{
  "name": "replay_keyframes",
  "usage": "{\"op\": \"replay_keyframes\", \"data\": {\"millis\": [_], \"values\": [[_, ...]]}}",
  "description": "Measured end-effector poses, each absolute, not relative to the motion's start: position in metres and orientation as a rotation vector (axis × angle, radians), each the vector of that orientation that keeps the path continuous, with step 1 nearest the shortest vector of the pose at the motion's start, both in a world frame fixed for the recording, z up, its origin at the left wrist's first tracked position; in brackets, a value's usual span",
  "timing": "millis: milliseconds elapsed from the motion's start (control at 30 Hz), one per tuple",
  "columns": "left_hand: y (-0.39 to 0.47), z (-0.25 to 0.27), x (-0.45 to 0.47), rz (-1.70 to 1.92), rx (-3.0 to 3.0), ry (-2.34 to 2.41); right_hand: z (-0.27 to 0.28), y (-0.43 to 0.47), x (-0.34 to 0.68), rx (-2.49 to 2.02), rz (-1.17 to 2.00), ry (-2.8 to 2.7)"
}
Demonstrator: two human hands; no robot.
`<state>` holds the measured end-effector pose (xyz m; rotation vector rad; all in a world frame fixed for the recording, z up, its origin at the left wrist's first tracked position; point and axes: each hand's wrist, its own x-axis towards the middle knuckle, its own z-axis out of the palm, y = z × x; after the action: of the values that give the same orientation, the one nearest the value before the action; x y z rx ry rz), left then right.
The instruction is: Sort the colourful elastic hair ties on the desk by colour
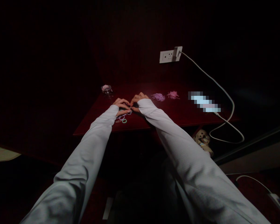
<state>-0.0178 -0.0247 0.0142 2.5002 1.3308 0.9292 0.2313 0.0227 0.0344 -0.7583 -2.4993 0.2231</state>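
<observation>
Both hands, left and right, met fingertip to fingertip, pinching a small rubber band over the loose bands near the table's edge; stretched too far, it could snap away.

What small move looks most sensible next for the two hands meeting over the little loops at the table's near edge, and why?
Probably draw the fingertips slightly apart. The left hand and right hand meet fingertip to fingertip above the small coloured loops on the dark red table, and whatever they pinch is too small and dim to make out.
</observation>
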Motion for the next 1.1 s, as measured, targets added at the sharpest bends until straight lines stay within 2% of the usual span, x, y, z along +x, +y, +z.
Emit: {"op": "replay_keyframes", "data": {"millis": [300, 667, 1100], "values": [[-0.023, 0.012, -0.022, 0.992, 2.562, 1.269, 0.032, 0.034, 0.233, -0.808, 0.171, -2.502], [-0.021, 0.009, -0.025, 0.984, 2.56, 1.312, 0.057, 0.02, 0.269, -1.257, 0.118, -2.371], [-0.018, 0.006, -0.028, 0.973, 2.586, 1.323, 0.041, 0.029, 0.27, -1.087, 0.133, -2.375]]}}
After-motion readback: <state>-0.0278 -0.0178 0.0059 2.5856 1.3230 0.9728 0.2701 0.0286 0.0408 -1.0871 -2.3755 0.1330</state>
